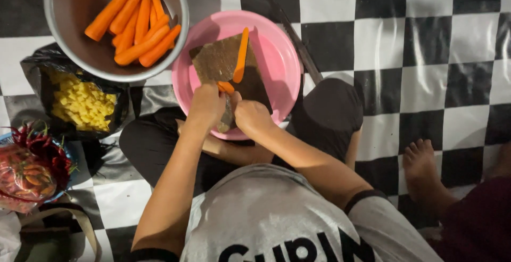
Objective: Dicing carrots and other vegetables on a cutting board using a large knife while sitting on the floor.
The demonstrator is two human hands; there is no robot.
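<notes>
- Round pink plastic basin [277, 54] at centre, resting on a black-and-white chequered floor mat [426, 44].
- Inside the basin: flat dark brown cutting board [221, 60], worn and stained.
- On the board's far side: long peeled orange carrot strip [241, 55], lying lengthwise.
- At the basin's near rim: left hand [206, 105], curled shut over a short orange carrot piece [225, 87], pressing it against the board.
- Just right of it, over the same near rim: right hand [251, 117], closed in a grip around a knife [228, 117], only a sliver of grey blade showing between the two hands.
- Hands touching, knuckle to knuckle, above the board's near edge.
- Upper left of the basin, just beside it: round grey metal pot [64, 33] filled with whole peeled carrots [138, 22].
- Left of the basin, under the pot: black plastic bag of yellow corn kernels [84, 105].
- Further left of the basin, well apart: clear bag of red chillies [29, 169].
- Right of the basin, near the frame's lower edge: another person's bare foot [420, 161] on the mat.
</notes>
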